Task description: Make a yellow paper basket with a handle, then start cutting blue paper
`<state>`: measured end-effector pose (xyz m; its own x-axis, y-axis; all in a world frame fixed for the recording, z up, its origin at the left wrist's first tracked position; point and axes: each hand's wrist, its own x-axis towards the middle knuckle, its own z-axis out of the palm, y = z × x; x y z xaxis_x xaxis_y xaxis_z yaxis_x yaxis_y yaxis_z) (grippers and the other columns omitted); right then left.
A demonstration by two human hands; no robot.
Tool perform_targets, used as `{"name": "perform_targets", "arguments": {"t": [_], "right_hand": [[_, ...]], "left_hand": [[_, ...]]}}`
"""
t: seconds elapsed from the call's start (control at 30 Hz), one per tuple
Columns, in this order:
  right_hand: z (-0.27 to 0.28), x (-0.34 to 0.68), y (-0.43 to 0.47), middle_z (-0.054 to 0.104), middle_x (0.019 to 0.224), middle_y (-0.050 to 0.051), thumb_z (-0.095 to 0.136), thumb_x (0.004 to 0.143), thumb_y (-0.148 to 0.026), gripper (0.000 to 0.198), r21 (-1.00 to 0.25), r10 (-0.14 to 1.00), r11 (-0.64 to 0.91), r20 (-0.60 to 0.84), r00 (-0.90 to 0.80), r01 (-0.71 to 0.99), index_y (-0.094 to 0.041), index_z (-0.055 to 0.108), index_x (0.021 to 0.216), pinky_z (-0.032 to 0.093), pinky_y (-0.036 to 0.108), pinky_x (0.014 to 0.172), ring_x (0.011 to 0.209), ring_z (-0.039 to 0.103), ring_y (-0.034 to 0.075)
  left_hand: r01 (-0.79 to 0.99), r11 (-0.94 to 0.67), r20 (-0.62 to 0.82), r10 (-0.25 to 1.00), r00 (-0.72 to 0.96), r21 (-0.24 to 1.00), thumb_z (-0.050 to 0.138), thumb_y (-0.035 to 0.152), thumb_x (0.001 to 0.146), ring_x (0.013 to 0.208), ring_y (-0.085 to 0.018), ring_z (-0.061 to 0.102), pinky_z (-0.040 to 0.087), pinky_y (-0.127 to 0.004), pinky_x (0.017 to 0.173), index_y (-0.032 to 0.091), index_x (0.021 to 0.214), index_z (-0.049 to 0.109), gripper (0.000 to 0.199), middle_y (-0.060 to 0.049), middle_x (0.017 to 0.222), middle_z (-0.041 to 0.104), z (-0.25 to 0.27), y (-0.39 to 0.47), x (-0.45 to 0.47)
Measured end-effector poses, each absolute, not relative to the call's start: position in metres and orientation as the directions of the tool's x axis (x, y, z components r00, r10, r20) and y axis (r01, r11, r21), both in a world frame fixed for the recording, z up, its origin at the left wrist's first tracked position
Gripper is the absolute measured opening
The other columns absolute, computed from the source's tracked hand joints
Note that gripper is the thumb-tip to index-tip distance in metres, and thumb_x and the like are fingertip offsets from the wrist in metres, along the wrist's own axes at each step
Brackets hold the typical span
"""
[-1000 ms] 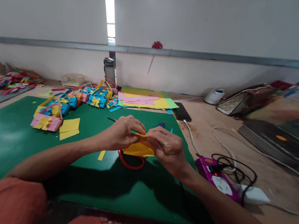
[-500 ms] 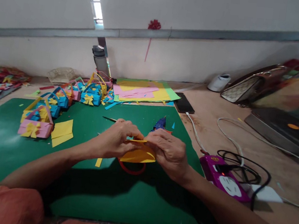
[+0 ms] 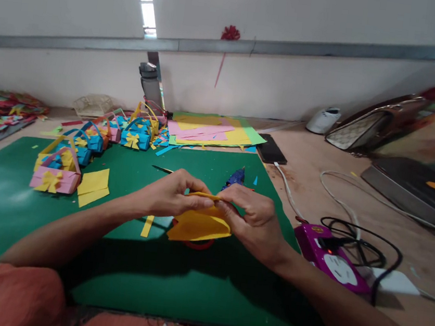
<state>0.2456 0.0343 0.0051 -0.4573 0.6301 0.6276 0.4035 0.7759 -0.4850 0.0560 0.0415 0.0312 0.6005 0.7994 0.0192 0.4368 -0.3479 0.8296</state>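
Note:
Between both hands a folded piece of yellow paper is held above the green mat. My left hand pinches its upper edge from the left, the thumb lying along the fold. My right hand grips the same edge from the right, thumb and fingers pressed together. Beneath the paper, part of a red ring-shaped handle shows; the rest is hidden. A blue glue gun-like object lies just beyond my right hand. Left of the paper is a narrow yellow strip.
Small paper baskets with bows stand at the left, near yellow paper squares. Coloured sheets and a phone lie at the back. A purple power strip with cables is on the right. A bottle stands by the wall.
The yellow paper has tilted, showing more of its front face. My left thumb now lies along its top edge, and more of the red handle is covered. The view has shifted slightly.

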Motion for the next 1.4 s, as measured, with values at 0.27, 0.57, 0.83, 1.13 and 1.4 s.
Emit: {"name": "perform_targets", "arguments": {"t": [0.27, 0.57, 0.83, 1.13, 1.4], "right_hand": [[0.012, 0.247, 0.029, 0.061, 0.066, 0.001, 0.053, 0.081, -0.014, 0.013, -0.518, 0.690, 0.723, 0.557, -0.462, 0.456, -0.017, 0.062, 0.072, 0.040, 0.023, 0.056, 0.062, 0.056, 0.011], [0.013, 0.243, 0.027, 0.062, 0.067, 0.000, 0.054, 0.079, -0.015, 0.012, -0.616, 0.768, 0.641, 0.518, -0.377, 0.457, -0.018, 0.060, 0.069, 0.041, 0.023, 0.056, 0.060, 0.055, 0.011], [0.009, 0.243, 0.028, 0.061, 0.066, 0.000, 0.055, 0.079, -0.016, 0.013, -0.611, 0.764, 0.645, 0.537, -0.357, 0.460, -0.018, 0.056, 0.067, 0.040, 0.023, 0.056, 0.060, 0.054, 0.011], [0.003, 0.245, 0.031, 0.060, 0.070, 0.002, 0.049, 0.085, -0.014, 0.012, -0.400, 0.636, 0.757, 0.635, -0.438, 0.517, -0.018, 0.055, 0.075, 0.040, 0.025, 0.062, 0.066, 0.054, 0.012], [-0.003, 0.243, 0.037, 0.052, 0.061, 0.001, 0.042, 0.087, -0.012, 0.020, -0.115, 0.438, 0.846, 0.707, -0.555, 0.521, -0.020, 0.045, 0.069, 0.042, 0.029, 0.066, 0.058, 0.045, 0.013]], "left_hand": [[0.393, -0.339, 0.063, 0.820, 0.569, 0.855, 0.053, 0.026, 0.080, 0.055, -0.006, 0.042, 0.031, -0.017, 0.047, 0.010, 0.078, 0.069, 0.022, 0.000, 0.063, 0.057, 0.030, 0.041, 0.059], [0.382, -0.475, 0.230, 0.814, 0.534, 0.793, 0.052, 0.015, 0.078, 0.064, -0.009, 0.053, 0.039, -0.017, 0.057, 0.012, 0.076, 0.069, 0.017, -0.002, 0.070, 0.066, 0.023, 0.040, 0.062], [0.396, -0.526, 0.297, 0.808, 0.510, 0.752, 0.052, 0.017, 0.079, 0.064, -0.010, 0.057, 0.041, -0.018, 0.056, 0.014, 0.073, 0.068, 0.018, -0.001, 0.067, 0.066, 0.020, 0.038, 0.065], [0.548, -0.634, 0.381, 0.770, 0.511, 0.545, 0.053, 0.017, 0.079, 0.068, -0.013, 0.057, 0.039, -0.032, 0.081, 0.020, 0.071, 0.067, 0.017, 0.000, 0.070, 0.067, 0.016, 0.038, 0.066], [0.626, -0.620, 0.274, 0.779, 0.564, 0.473, 0.052, 0.020, 0.080, 0.071, -0.014, 0.055, 0.029, -0.049, 0.095, 0.019, 0.072, 0.065, 0.015, 0.002, 0.070, 0.065, 0.019, 0.036, 0.066]]}}
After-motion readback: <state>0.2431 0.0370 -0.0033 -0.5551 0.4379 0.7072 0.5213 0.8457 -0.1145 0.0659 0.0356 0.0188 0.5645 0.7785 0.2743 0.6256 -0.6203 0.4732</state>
